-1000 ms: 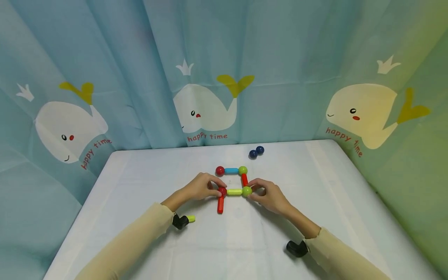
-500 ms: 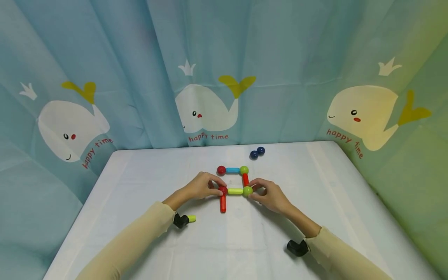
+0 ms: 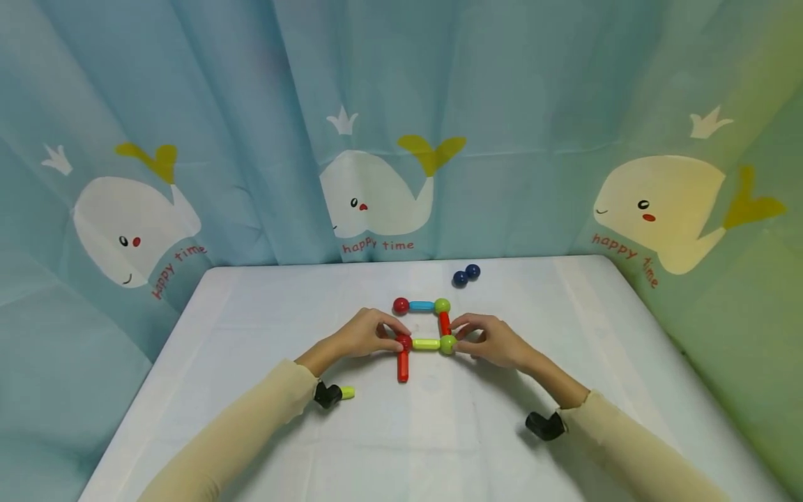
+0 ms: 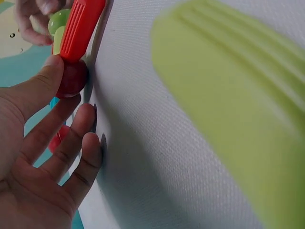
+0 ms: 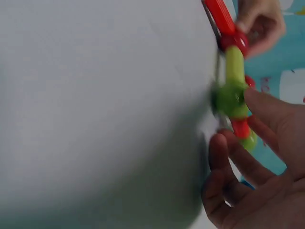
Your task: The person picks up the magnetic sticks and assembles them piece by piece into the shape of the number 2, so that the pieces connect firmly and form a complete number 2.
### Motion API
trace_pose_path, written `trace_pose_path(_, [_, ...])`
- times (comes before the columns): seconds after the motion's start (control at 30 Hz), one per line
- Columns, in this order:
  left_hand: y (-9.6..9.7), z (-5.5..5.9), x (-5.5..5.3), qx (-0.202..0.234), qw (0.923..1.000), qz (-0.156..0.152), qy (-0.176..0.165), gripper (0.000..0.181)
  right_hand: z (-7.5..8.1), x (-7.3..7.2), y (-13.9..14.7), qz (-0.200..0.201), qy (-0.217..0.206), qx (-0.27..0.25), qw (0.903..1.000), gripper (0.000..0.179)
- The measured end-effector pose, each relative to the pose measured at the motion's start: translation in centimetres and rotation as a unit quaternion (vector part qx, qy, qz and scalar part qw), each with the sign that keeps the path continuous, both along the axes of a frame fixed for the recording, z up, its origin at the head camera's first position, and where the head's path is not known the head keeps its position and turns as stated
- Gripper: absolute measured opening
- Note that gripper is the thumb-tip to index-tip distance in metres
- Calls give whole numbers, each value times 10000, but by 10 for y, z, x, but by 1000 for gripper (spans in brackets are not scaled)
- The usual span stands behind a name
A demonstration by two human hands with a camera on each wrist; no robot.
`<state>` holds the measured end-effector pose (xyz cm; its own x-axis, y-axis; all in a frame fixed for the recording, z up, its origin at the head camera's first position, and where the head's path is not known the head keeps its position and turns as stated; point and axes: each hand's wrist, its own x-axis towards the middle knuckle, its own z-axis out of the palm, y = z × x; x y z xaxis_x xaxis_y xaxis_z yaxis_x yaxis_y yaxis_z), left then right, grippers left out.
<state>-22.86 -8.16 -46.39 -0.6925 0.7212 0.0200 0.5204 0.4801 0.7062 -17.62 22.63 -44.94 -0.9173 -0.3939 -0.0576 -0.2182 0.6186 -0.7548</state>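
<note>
My left hand (image 3: 364,333) pinches a red ball (image 4: 74,80) between thumb and fingers. From that ball a red rod (image 3: 403,368) points toward me, and a yellow-green rod (image 3: 426,344) runs right to a green ball (image 3: 447,344). My right hand (image 3: 497,341) is beside this green ball, its thumb at the ball's edge and its other fingers spread loosely. Another red rod (image 3: 445,322) leads away to a farther green ball (image 3: 442,306), where a blue rod (image 3: 422,306) joins a second red ball (image 3: 401,305). The pieces lie on the white table (image 3: 301,432).
Two dark blue balls (image 3: 466,275) sit together near the table's back edge. A loose yellow-green rod (image 3: 348,392) lies by my left wrist, partly hidden by the black wrist camera (image 3: 328,395). A curtain (image 3: 521,195) with whales hangs behind.
My right hand has eased slightly to the right, its thumb sliding to the edge of the green ball. The left hand stays on the red ball. The whole view has shifted a little.
</note>
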Motion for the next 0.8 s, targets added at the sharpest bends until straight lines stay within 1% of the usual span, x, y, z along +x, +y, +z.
trace_pose_path(0.03, [0, 0, 0, -11, 10000, 19, -14, 27, 3, -6, 3, 40, 6, 35, 10000, 31])
trace_pose_path(0.1, [0, -1, -1, -35, 10000, 49, -31, 27, 9, -19, 8, 34, 172, 168, 9997, 33])
trace_pose_path(0.2, [-1, -1, -2, -56, 10000, 40, -10, 27, 16, -40, 16, -177, 591, 420, 9972, 33])
trace_pose_path(0.33, [-1, -1, -3, -50, 10000, -12, 23, 27, 20, -69, 27, -498, 1227, 655, 9890, 32])
trace_pose_path(0.43, [-1, -1, -3, -18, 10000, -5, 8, 26, 18, -87, 34, -618, 1563, 769, 9828, 33])
trace_pose_path(0.53, [-1, -1, -3, 8, 10000, 1, -19, 26, 14, -101, 39, -624, 1661, 924, 9798, 39])
trace_pose_path(0.67, [-1, -1, -3, 35, 10000, -7, -50, 26, 8, -114, 42, -568, 1529, 1073, 9808, 46])
trace_pose_path(0.8, [-1, -3, -4, 25, 10000, 27, -73, 27, 4, -124, 43, -570, 1352, 1133, 9827, 47])
